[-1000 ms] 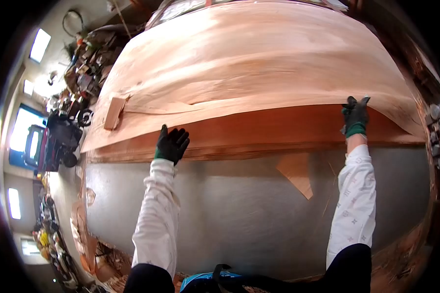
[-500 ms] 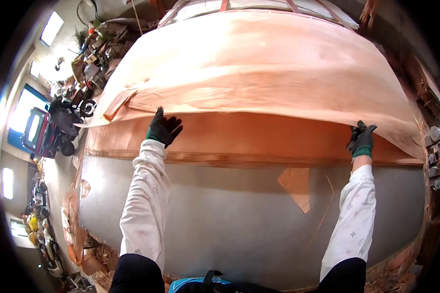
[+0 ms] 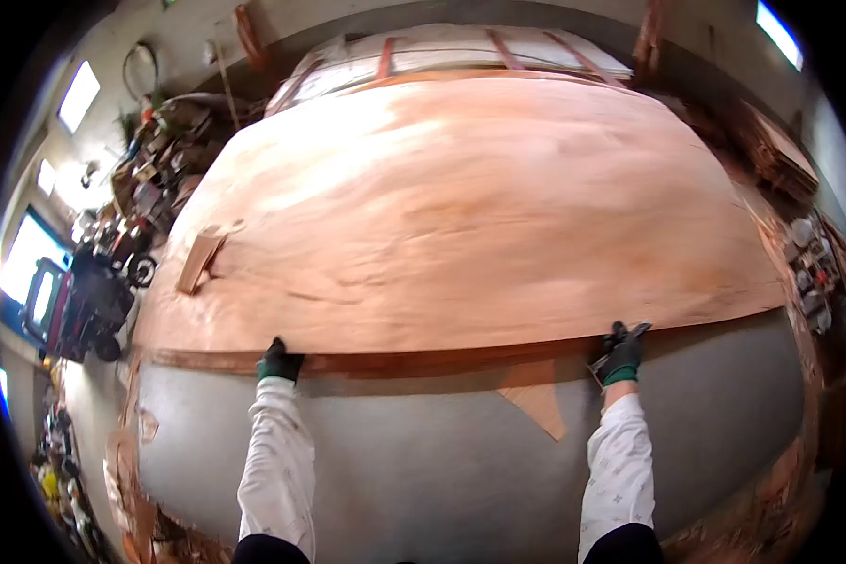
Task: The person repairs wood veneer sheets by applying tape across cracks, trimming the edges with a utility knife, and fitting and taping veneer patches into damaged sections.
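Note:
A large thin wood sheet (image 3: 461, 207) covers a stack of similar sheets, whose brown edge (image 3: 414, 362) shows along the front. My left hand (image 3: 280, 361), in a dark glove with a green cuff, is closed at the sheet's front edge on the left. At the front edge on the right, my gloved right hand (image 3: 620, 353) pinches the sheet's edge, with a thin item I cannot make out beside the fingers. A small wood strip (image 3: 199, 263) lies on the sheet's left part.
In front of the stack is a grey surface (image 3: 423, 470) with a pointed wood scrap (image 3: 538, 402) on it. A vehicle (image 3: 80, 301) and piled items (image 3: 155, 183) stand at the left. Stacked boards (image 3: 771, 155) are at the right, a framed panel (image 3: 442, 52) behind.
Both hands have come back toward me. The sheet's front edge has come down with them, covering most of the darker sheets below. My left hand, open before, has closed at the edge.

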`<act>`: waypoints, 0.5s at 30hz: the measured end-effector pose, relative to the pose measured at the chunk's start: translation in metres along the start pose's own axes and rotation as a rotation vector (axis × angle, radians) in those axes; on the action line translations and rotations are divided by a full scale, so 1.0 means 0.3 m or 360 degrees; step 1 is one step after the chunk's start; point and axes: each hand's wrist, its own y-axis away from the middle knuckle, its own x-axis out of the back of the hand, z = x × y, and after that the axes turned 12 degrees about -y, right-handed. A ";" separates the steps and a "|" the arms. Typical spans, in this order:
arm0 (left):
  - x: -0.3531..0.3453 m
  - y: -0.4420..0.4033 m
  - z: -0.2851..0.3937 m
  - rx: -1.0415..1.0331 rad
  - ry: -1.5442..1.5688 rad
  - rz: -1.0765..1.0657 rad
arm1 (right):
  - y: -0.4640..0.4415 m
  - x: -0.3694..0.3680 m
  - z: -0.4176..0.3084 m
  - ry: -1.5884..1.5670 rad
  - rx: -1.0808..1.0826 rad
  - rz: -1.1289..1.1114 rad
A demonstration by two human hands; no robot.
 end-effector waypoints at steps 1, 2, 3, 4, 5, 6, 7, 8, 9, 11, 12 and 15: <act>0.090 -0.049 0.012 0.0041 0.0009 -0.0075 | 0.064 0.009 0.002 0.0018 -0.0078 0.0009; 0.179 -0.051 0.038 -0.0020 -0.0248 -0.0082 | 0.129 0.015 0.003 0.0037 -0.0156 0.0017; 0.211 -0.042 0.058 -0.0081 -0.0511 -0.0108 | 0.160 0.043 0.018 -0.0030 -0.0177 0.0046; 0.217 -0.037 0.049 -0.0142 -0.0777 -0.0165 | 0.187 0.071 0.033 -0.0097 -0.0197 0.0075; 0.111 0.108 0.056 -0.0102 -0.0393 -0.0317 | 0.246 0.111 0.052 -0.0145 -0.0187 0.0065; 0.249 -0.032 0.106 -0.0091 -0.0749 -0.0936 | 0.305 0.148 0.068 -0.0193 -0.0177 0.0055; 0.247 0.037 0.126 0.0083 -0.0711 -0.1168 | 0.381 0.172 0.067 -0.0106 -0.0152 0.0041; 0.347 0.014 0.134 0.0162 -0.0653 -0.1067 | 0.459 0.195 0.064 -0.0020 -0.0127 0.0028; 0.367 0.077 0.129 0.0229 -0.0672 -0.0707 | 0.529 0.208 0.056 0.0168 -0.0031 0.0035; 0.349 0.185 0.074 0.0330 -0.0795 -0.0242 | 0.606 0.287 0.055 0.0130 -0.0125 0.0118; 0.333 0.224 0.032 0.0380 -0.0844 -0.0138 | 0.601 0.300 0.055 0.0116 -0.0185 0.0123; 0.253 0.308 -0.083 0.0495 -0.0920 0.0007 | 0.587 0.295 0.036 0.0254 -0.0194 0.0213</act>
